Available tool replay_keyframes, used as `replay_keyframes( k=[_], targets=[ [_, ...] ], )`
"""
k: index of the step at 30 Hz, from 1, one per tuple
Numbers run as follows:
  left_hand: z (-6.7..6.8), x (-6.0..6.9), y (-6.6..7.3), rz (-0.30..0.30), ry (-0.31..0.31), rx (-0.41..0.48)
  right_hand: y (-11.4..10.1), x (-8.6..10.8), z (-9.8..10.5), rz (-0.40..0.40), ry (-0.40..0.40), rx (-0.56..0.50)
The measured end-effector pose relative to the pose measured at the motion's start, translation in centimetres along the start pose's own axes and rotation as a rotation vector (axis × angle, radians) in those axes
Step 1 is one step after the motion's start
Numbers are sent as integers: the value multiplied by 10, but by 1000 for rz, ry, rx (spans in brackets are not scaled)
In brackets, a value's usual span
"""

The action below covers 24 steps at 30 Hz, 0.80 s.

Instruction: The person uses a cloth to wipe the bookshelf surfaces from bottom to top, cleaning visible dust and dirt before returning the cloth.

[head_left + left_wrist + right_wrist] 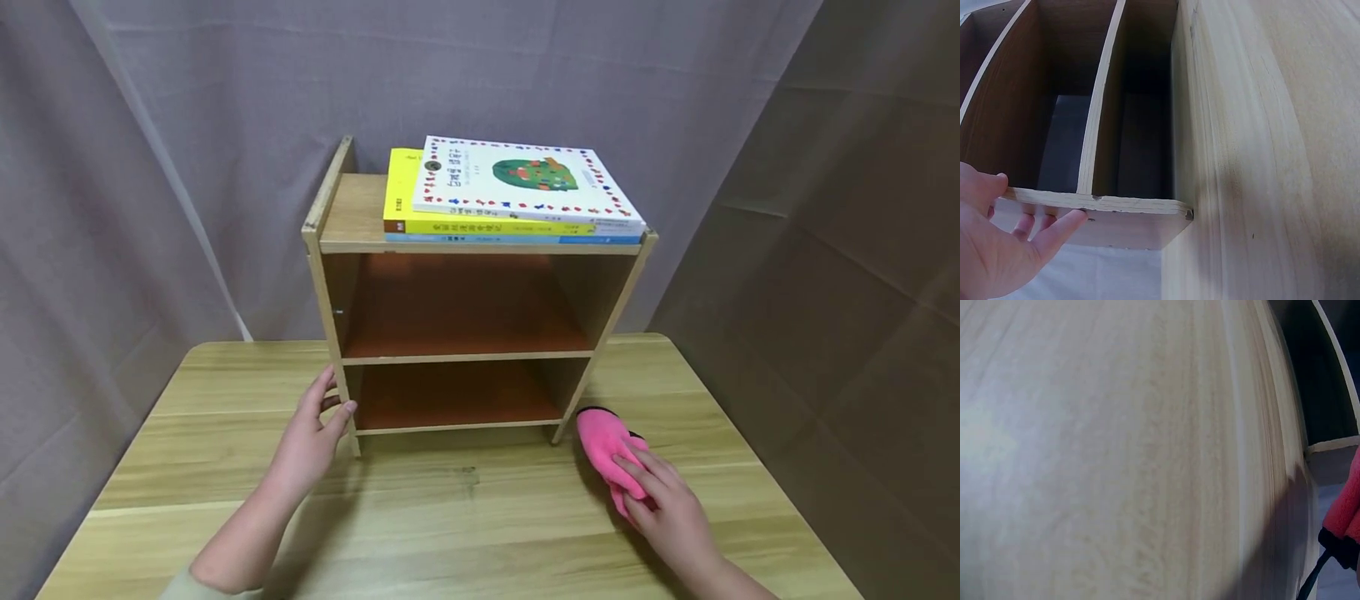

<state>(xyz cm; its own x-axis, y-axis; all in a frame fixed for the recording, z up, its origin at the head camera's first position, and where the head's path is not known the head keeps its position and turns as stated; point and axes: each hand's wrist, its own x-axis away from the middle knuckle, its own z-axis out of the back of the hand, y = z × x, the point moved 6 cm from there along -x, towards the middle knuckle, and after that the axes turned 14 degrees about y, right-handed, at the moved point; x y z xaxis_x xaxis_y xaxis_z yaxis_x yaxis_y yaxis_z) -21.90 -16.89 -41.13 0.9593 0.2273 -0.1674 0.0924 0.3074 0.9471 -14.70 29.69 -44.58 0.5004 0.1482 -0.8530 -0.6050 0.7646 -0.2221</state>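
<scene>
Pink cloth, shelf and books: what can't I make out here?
Pink cloth, head view: partly covered by the right hand.
Same cloth, right wrist view: cut by right edge.
Wooden shelf, left wrist view: cut off by left edge.
Blue book, head view: cover hidden beneath yellow book.
White book, head view: fine cover print too small.

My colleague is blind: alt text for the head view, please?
A person's left hand grips the side of a wooden shelf on a table; the right hand holds black-trimmed pink fabric. Books lie stacked on the shelf's top.
</scene>
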Motion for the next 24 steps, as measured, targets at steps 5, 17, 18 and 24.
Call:
replay_keyframes(
  k=[5, 17, 18, 24],
  targets=[
    [2, 1, 0, 6, 4, -6, 6, -5, -5, -183, -2, 30],
    [1, 0, 1, -9, 1, -58, 11, -15, -40, -799, -7, -100],
    [1, -1, 1, -18, 4, -73, 10, -15, -43, -839, -4, -127],
    [1, 0, 2, -32, 8, -98, 4, -15, -64, -1048, 23, -291]
  ],
)
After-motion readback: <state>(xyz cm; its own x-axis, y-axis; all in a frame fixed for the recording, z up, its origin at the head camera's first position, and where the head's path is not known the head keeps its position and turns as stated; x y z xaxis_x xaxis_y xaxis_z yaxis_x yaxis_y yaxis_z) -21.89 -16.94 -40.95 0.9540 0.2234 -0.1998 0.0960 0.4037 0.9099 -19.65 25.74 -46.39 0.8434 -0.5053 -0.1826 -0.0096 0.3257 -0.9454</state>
